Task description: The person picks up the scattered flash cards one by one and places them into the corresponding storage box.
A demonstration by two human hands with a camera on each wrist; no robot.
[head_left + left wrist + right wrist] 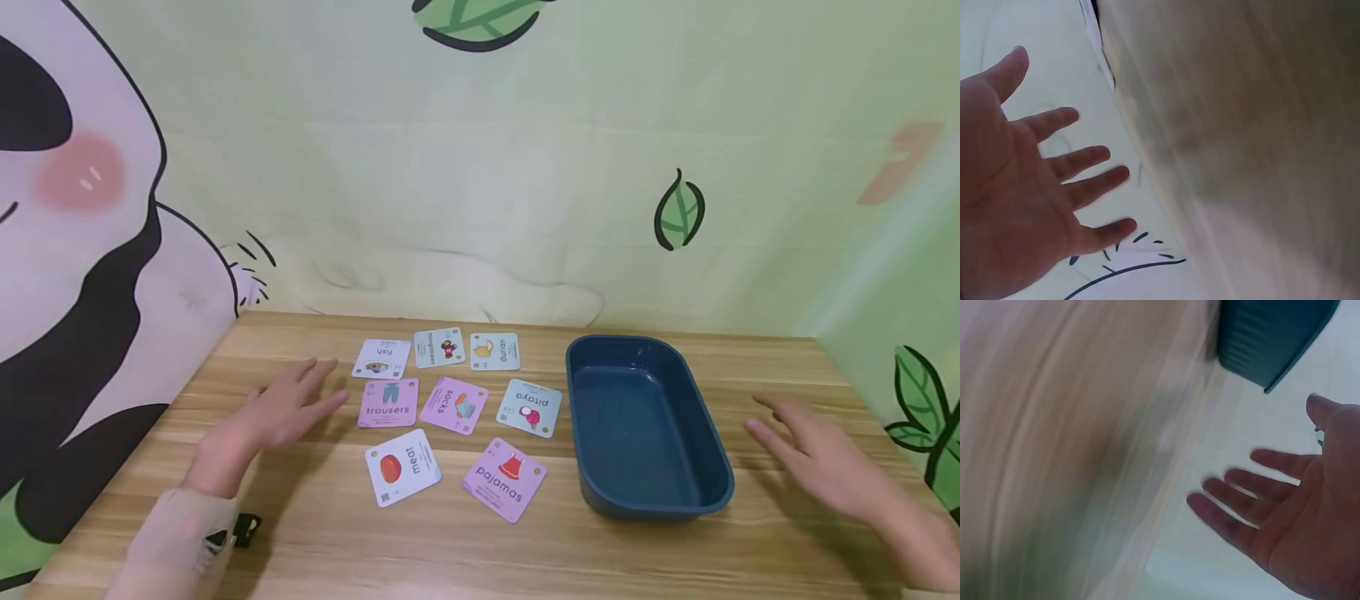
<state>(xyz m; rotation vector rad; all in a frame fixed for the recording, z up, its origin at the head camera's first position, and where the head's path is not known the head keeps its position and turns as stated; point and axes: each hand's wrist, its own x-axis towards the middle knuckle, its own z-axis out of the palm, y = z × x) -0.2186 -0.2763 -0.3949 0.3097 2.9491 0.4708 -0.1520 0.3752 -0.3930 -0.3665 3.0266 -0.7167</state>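
My left hand (pixel 281 412) hovers over the table's left side with fingers spread and nothing held. Nearest to it lie the trousers card (pixel 390 403) and the fish card (pixel 381 359). The socks card (pixel 454 406), meat card (pixel 402 468), pajamas card (pixel 506 481), pitaya card (pixel 529 408), mangosteen card (pixel 440 348) and durian card (pixel 495 352) lie face up around the middle. A dark blue bin (pixel 637 433), with a bare floor, stands right of the cards. Beyond its right side is my right hand (pixel 817 458), fingers extended and palm bare in the right wrist view.
The wooden table (pixel 322 542) ends at the back against a pale green cloth wall (pixel 525 183) printed with leaves. A large panda print (pixel 187 267) covers the left side. A small black item (pixel 246 530) shows beside the left sleeve.
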